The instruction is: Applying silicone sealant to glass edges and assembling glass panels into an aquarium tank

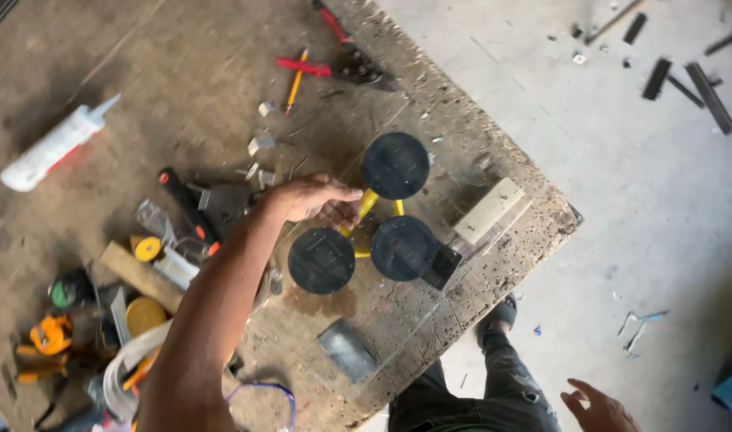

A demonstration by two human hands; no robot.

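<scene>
The left hand's (306, 198) fingers (342, 194) curl around the yellow handle of a triple-cup suction lifter (371, 216), which sits on a clear glass sheet (454, 276) near the surface's (222, 96) right corner. The right hand (602, 410) hangs over the floor, fingers spread and holding nothing. A cream block (488, 210) lies just beside the lifter

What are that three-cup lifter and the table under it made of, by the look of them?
The lifter: three round cups, matt black, likely rubber, on a glossy yellow frame that could be plastic or painted metal. The left hand is on the frame. The table looks like bare chipboard or worn wood: brown, rough, speckled with chips, its edge crumbled. A clear sheet, probably glass, seems to lie under the cups; only faint edges show.
</scene>
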